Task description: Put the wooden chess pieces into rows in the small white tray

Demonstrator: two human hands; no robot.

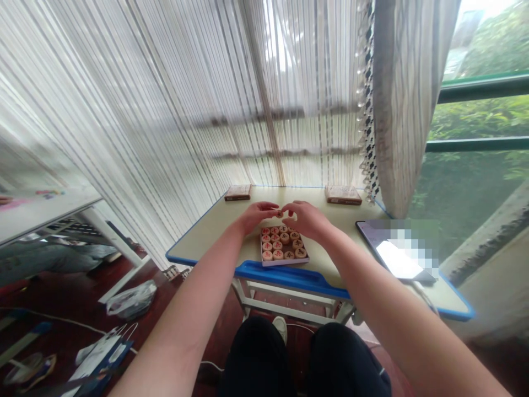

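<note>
A shallow open box (285, 262) on the desk holds several round wooden xiangqi pieces (278, 255), some marked in red and some in dark characters. One spot at its right side shows the box's dark bottom. Just above the far edge of the box, a single xiangqi piece (280, 214) is pinched between my two hands. My left hand (257, 215) has its fingertips on the piece's left side. From the right, my right hand (303, 216) closes its fingers on the same piece and hides the box's far right corner.
Two flat brown boxes (238, 192) (344, 194) lie along the desk's far edge. A tablet-like device (372, 237) with a bright screen rests at the right. The desk (206, 234) has a blue rim. String curtains hang behind it; another table (49, 212) stands at the left.
</note>
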